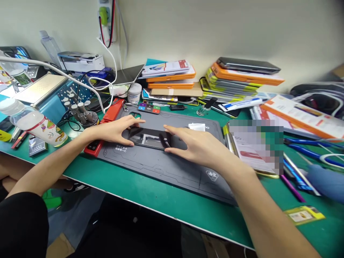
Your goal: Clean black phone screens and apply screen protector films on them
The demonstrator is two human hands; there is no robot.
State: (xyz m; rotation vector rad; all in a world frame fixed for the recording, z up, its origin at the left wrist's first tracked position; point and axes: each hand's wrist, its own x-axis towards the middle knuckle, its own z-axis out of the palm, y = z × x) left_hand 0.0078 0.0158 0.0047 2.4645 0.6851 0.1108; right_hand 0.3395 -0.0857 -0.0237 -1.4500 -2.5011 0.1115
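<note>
A black phone [147,138] lies face up on a grey work mat [161,165] in the middle of the green bench. My left hand [114,129] grips its left end, thumb at the near edge and fingers curled over the far edge. My right hand [193,143] holds the right end, thumb and fingers pinching the phone's edges. The glossy screen reflects light between the two hands.
A red phone [103,129] lies along the mat's left edge. Left of it stand a plastic bottle [34,123] and a tool holder [83,114]. Stacks of orange boxes [172,77] line the wall. Papers, blue pliers [309,150] and pens crowd the right side.
</note>
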